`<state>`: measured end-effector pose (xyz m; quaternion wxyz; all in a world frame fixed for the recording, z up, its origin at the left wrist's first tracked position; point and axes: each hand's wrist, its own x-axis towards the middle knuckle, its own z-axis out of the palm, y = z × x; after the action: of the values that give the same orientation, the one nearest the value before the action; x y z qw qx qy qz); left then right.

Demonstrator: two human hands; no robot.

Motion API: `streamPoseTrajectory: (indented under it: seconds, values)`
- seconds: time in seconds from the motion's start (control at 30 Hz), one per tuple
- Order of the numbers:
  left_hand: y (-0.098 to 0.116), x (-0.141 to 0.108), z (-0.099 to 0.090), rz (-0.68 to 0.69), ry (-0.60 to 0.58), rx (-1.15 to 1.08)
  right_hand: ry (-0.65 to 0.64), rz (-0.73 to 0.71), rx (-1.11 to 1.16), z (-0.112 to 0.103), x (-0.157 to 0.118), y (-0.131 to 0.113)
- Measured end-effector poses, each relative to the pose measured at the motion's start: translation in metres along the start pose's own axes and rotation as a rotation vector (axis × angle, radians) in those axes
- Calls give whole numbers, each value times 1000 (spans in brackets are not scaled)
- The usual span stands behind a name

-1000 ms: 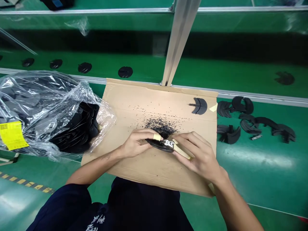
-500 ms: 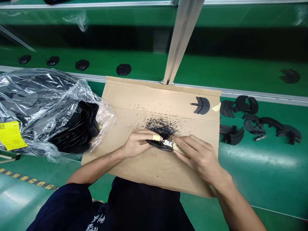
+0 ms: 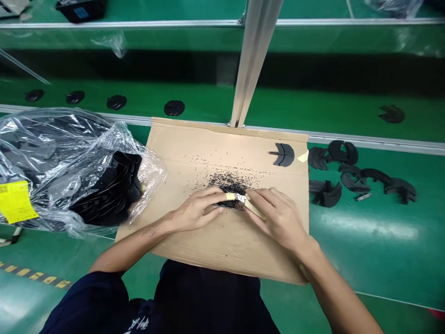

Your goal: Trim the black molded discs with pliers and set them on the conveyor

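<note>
My left hand (image 3: 200, 209), with pale yellow tape round one finger, is closed on a thin black plastic part (image 3: 227, 205), seen almost edge-on and largely covered by the fingers. In my right hand (image 3: 280, 217) are small nippers (image 3: 240, 198) with a silver head and pale yellow handles, the fingers wrapped round the grips. The nippers' head lies at the part, close to the taped finger; whether the jaws touch the part cannot be seen. Just beyond both hands is a heap of small black trimmings (image 3: 227, 180) on the cardboard sheet (image 3: 208, 250).
To the left lies a clear plastic bag (image 3: 86, 125) full of black parts (image 3: 116, 190), bearing a yellow label (image 3: 17, 202). One winged black part (image 3: 284, 154) rests on the cardboard's far right. Several curved pieces (image 3: 342, 150) lie right of it. A metal post (image 3: 253, 60) rises behind.
The black part has turned from a tilted view to nearly edge-on between my hands. The nippers' head has shifted slightly up. The whole view has moved a little.
</note>
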<state>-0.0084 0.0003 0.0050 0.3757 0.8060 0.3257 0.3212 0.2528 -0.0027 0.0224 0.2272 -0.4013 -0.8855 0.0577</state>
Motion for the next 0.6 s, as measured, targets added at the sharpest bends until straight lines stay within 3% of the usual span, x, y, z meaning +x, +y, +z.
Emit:
streamPoseTrajectory:
  seconds: [0.13, 0.2, 0.33, 0.47, 0.6]
  values:
    - [-3, 0, 3, -106, 35, 24, -58, 64, -137, -1, -5, 3]
    - [-6, -2, 2, -228, 84, -20, -87, 126, -180, 0, -14, 7]
    - [-14, -1, 0, -491, 133, -280, -99, 285, -274, 6, -41, 15]
    - [-18, 7, 0, -540, 148, -551, -106, 348, -337, 13, -59, 17]
    - [-15, 8, 1, -542, 118, -624, -101, 362, -332, 15, -65, 16]
